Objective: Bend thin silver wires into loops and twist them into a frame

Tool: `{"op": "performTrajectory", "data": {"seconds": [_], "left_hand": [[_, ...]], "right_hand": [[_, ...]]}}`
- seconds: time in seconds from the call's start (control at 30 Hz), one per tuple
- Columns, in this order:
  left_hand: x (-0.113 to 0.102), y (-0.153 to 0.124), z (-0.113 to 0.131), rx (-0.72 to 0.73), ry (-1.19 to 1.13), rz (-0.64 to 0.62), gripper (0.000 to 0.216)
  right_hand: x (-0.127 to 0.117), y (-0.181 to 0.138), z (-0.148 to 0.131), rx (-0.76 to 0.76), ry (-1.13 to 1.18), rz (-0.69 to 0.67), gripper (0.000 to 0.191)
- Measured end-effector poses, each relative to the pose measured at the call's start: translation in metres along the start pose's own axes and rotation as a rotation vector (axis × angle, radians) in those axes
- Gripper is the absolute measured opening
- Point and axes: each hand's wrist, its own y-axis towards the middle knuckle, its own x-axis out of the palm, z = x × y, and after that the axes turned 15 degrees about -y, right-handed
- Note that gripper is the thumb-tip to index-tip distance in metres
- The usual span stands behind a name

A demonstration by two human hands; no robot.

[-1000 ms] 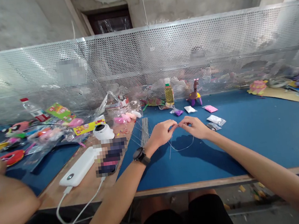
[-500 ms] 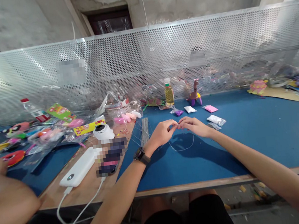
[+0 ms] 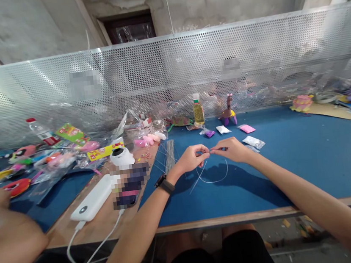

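Observation:
Above the blue table mat [image 3: 301, 163], my left hand [image 3: 195, 156] and my right hand [image 3: 229, 149] meet fingertip to fingertip. Both are closed in a pinch on a thin silvery wire [image 3: 213, 182], which hangs below them in a loop. One straight end of it slants down to the left. The exact spot where the fingers grip is too small to make out. Just left of my left hand lies a bundle of straight thin wires [image 3: 169, 155]. Small packets of white [image 3: 253, 142] and pink [image 3: 246, 128] clay-like material lie beyond my right hand.
A bottle of yellow liquid [image 3: 198, 112] and a brown-necked animal figure [image 3: 229, 112] stand by the perforated metal screen [image 3: 248, 45]. To the left are a white power bank [image 3: 95, 196], a phone [image 3: 132, 186] and a white round device [image 3: 121, 156]. Another person's arm [image 3: 8, 229] rests at far left.
My fingers have shifted slightly lower, and the right hand's pinch looks more stretched out. A straight wire end now shows, pointing down-left from the loop.

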Motion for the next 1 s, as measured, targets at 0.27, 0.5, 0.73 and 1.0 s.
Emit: {"op": "performTrajectory", "data": {"seconds": [0.27,0.5,0.73,1.0], "left_hand": [[0.009,-0.004,0.007,0.2,0.212,0.04,0.022],[0.014,-0.002,0.007,0.422,0.475,0.049,0.021],[0.01,-0.002,0.009,0.275,0.315,0.114,0.019],[0.003,-0.002,0.006,0.17,0.2,0.134,0.024]], "right_hand": [[0.005,0.004,-0.014,0.43,0.464,-0.05,0.052],[0.015,0.009,-0.009,0.757,0.743,-0.165,0.038],[0.01,0.005,-0.012,0.493,0.458,0.014,0.043],[0.009,0.001,-0.008,0.169,0.1,0.058,0.035]]}}
